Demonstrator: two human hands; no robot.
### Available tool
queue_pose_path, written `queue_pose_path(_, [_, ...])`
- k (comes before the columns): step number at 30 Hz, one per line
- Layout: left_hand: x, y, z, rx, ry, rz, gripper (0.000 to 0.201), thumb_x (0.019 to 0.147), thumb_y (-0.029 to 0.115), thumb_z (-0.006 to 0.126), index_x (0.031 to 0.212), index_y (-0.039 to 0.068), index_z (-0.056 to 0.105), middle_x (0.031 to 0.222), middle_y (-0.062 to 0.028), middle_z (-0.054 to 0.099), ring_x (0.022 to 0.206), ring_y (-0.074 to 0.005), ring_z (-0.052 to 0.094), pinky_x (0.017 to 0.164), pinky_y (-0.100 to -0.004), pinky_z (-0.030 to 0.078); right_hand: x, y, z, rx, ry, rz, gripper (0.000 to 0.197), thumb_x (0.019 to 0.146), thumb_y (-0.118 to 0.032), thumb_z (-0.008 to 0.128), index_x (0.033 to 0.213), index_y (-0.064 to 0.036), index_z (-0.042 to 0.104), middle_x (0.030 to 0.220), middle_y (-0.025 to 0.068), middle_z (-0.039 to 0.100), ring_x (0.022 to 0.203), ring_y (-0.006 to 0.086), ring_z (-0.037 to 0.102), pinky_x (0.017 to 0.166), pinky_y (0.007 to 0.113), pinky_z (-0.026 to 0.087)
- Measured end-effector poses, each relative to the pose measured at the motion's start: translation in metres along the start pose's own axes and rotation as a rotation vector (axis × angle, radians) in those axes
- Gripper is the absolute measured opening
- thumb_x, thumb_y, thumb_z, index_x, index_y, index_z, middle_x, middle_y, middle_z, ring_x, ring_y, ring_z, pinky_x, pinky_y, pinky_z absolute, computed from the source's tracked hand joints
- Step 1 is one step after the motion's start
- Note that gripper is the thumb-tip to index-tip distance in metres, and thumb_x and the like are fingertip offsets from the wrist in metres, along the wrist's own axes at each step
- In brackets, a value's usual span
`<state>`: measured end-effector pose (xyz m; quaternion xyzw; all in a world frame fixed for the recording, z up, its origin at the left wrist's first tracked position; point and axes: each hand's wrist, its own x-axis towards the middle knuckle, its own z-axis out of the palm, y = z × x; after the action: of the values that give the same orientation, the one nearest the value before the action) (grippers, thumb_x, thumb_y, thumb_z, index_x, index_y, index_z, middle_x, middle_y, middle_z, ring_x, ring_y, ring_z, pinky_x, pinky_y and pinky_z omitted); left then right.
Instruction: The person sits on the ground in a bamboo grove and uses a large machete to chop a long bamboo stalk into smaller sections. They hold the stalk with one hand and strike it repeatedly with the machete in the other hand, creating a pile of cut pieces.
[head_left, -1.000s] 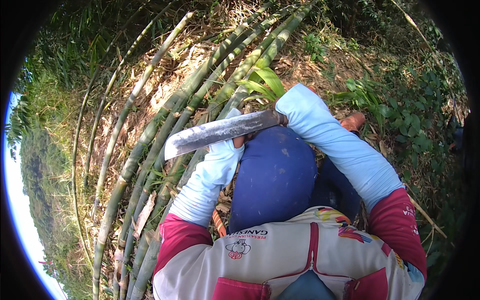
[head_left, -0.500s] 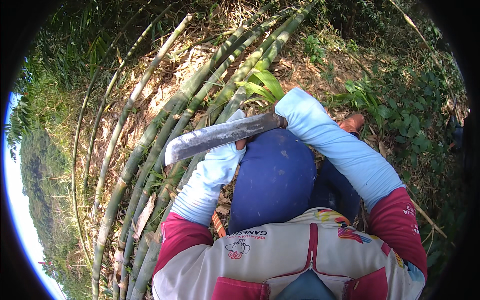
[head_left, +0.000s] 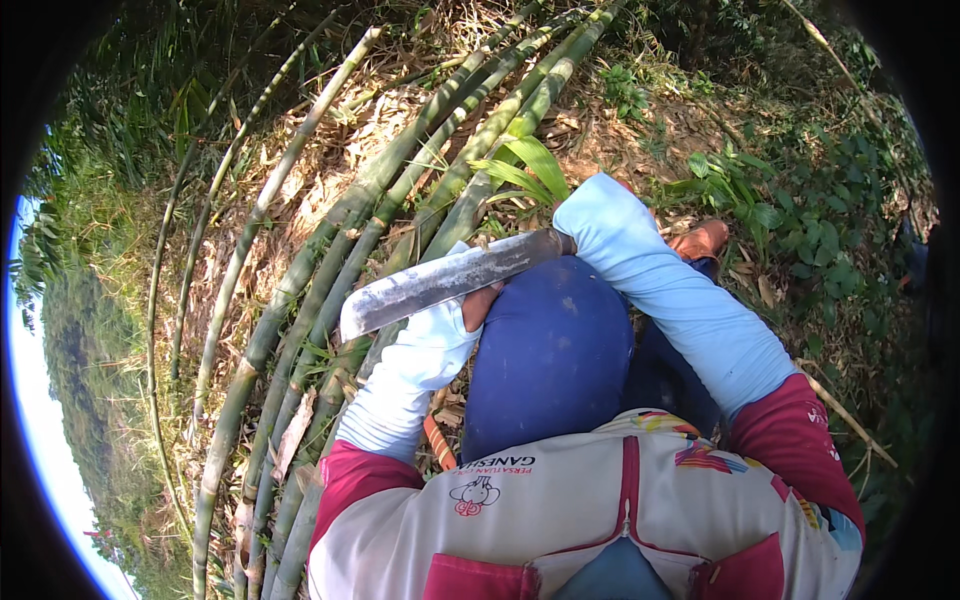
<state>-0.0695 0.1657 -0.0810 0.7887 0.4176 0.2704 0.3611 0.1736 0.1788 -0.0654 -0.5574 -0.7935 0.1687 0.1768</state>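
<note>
A machete (head_left: 450, 280) with a broad, worn grey blade lies across in front of my raised knee, its tip toward the left. My right hand (head_left: 558, 211) is closed round its dark handle, mostly hidden behind the light blue sleeve. Under the blade, beside the knee, is my left hand (head_left: 480, 304); only a patch of skin shows and its fingers are covered by the blade. Whether it touches the metal I cannot tell. Long green bamboo poles (head_left: 330, 250) run just left of the left forearm.
Dry leaves (head_left: 590, 140) cover the ground ahead. A broad-leaved green plant (head_left: 535, 170) stands just beyond the machete handle. More leafy plants (head_left: 825, 240) grow at the right. An orange-brown shoe (head_left: 703, 240) shows past my right forearm. Thinner bamboo stems (head_left: 240, 260) arch at the left.
The machete's tip has shifted slightly right and the blade's angle has changed a little. More skin of my left hand shows below the blade. My right hand stays on the handle.
</note>
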Motion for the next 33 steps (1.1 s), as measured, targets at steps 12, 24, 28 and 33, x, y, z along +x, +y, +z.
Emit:
queue_pose_path(12, [-0.012,-0.036,-0.044,-0.919,0.083,-0.306,0.039,0.096,0.032,0.047,0.112,-0.003,0.050,0.071,-0.0004,0.043,0.053,-0.0072,0.040,0.047,-0.0213,0.034,-0.071,0.111,0.090,0.406,0.280,0.447,0.027,0.081,-0.016,0.067,0.077,-0.0082,0.042,0.058,-0.0005,0.043,0.054,0.0118,0.044,0.051,0.032,0.039])
queue_pose_path(24, [0.037,-0.043,0.024,-0.808,0.213,-0.415,0.030,0.094,0.037,0.056,0.090,0.007,0.054,0.060,-0.0009,0.048,0.048,-0.0102,0.043,0.044,-0.0234,0.032,-0.009,0.006,0.009,0.176,0.007,0.134,0.012,0.065,-0.015,0.074,0.069,-0.0075,0.066,0.069,0.0180,0.060,0.067,0.0373,0.060,0.059,0.038,0.047])
queue_pose_path(28, [0.038,-0.051,0.018,-0.587,0.141,-0.297,0.031,0.096,0.035,0.051,0.095,0.004,0.057,0.073,-0.0052,0.057,0.059,-0.0136,0.052,0.055,-0.0265,0.042,0.011,0.010,0.012,0.017,0.043,-0.066,0.010,0.061,-0.015,0.069,0.068,-0.0084,0.066,0.068,0.0161,0.061,0.068,0.0344,0.062,0.062,0.040,0.049])
queue_pose_path(33, [0.031,-0.063,0.021,-0.266,0.191,-0.185,0.031,0.097,0.027,0.049,0.111,0.001,0.057,0.098,-0.0118,0.064,0.088,-0.0220,0.062,0.077,-0.0315,0.048,0.016,0.009,0.012,-0.078,0.103,-0.166,0.008,0.062,-0.017,0.069,0.066,-0.0109,0.066,0.068,0.0130,0.063,0.069,0.0322,0.063,0.063,0.040,0.049])
